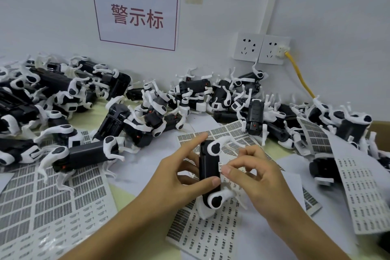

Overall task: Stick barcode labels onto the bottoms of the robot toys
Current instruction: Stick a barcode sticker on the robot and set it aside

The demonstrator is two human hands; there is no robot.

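A black-bodied plastic robot toy with white legs [210, 172] is gripped by the left hand [179, 175]; a small white barcode label [220, 167] is pinched against it by the right hand [253, 173].

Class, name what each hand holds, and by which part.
Left hand grips a toy by its black body. Right hand pinches a label by its edge, against the toy.

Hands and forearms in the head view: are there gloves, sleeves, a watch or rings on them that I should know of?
None show. The left hand and right hand are bare, with no gloves and no rings in view. Both forearms are bare to the picture's lower edge: no sleeve, watch or wristband. Fingernails are short and unpainted.
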